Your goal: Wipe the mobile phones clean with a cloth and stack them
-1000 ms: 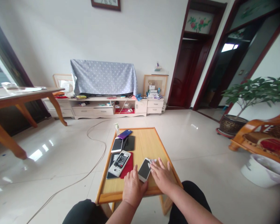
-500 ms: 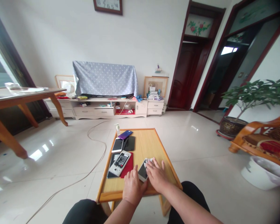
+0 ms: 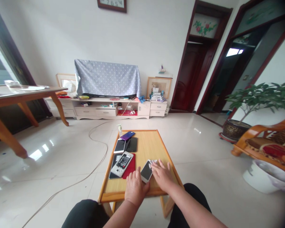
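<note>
A white smartphone [image 3: 146,171] with a dark screen lies slantwise near the front of a small wooden table [image 3: 154,147]. My left hand [image 3: 135,186] steadies it at the lower left, fingers bent and thumb by the bottom edge. At the phone's upper right, my right hand [image 3: 161,175] presses a crumpled white tissue [image 3: 152,163] against the screen with its fingertips, other fingers spread. To the left, a phone with its back off and battery showing [image 3: 122,164] rests across a red case [image 3: 131,166] and a dark tablet-like device [image 3: 114,174].
Farther back on the table are a purple phone [image 3: 127,136], a white-framed phone [image 3: 120,146] and a black phone [image 3: 132,144]. A pump bottle [image 3: 120,129] stands at the far left corner. A cable [image 3: 102,164] runs over the floor at left; a white bucket [image 3: 263,177] stands at right.
My right hand has slid slightly right with the tissue, toward the phone's edge, uncovering more of the screen. The left hand stays at the phone's lower left.
</note>
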{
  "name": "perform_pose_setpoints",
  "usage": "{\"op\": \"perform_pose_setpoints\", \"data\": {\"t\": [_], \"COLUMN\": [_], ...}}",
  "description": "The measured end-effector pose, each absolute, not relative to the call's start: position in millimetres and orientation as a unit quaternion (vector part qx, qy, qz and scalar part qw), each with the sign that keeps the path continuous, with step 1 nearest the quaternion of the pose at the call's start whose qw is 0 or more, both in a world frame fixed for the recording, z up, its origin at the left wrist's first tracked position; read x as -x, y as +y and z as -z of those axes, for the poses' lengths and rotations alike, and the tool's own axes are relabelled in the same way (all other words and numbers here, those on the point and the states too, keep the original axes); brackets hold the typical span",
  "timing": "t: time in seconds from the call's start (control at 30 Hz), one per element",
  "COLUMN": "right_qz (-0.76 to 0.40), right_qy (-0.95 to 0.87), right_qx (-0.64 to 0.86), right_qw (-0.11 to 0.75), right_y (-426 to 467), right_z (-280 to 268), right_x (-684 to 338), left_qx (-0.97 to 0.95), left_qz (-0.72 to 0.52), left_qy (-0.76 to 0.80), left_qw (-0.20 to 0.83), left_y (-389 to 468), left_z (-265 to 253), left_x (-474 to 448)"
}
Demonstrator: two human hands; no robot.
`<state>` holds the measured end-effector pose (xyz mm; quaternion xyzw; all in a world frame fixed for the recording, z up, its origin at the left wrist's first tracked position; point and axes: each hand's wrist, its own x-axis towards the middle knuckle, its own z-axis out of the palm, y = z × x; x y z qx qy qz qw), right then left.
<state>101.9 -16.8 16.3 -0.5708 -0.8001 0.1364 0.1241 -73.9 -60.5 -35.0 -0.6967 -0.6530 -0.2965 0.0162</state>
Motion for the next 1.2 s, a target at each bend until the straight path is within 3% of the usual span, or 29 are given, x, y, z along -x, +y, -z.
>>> {"op": "perform_pose_setpoints", "data": {"t": [0.27,0.53,0.97,1.2], "right_qz": [-0.147,-0.062,-0.004,-0.03], "right_qy": [-0.84,-0.758,-0.728,-0.729], "right_qx": [0.497,0.629,0.623,0.628], "right_qw": [0.159,0.16,0.285,0.271], "right_y": [-21.5,-7.5,-16.8,-5.5], "right_z": [-10.0,8.8,20.6,14.8], "right_x": [-72.7,-107.0,-131.4,-145.1], "left_qx": [0.695,0.686,0.688,0.686], "left_qz": [0.288,0.258,0.184,0.112], "left_qy": [-0.659,-0.681,-0.701,-0.717], "left_qw": [0.003,0.009,-0.024,-0.048], "left_y": [-61.8,-63.8,-57.8,-18.2], "left_z": [31.5,29.4,2.7,-16.7], "left_x": [73.7,73.5,57.5,31.0]}}
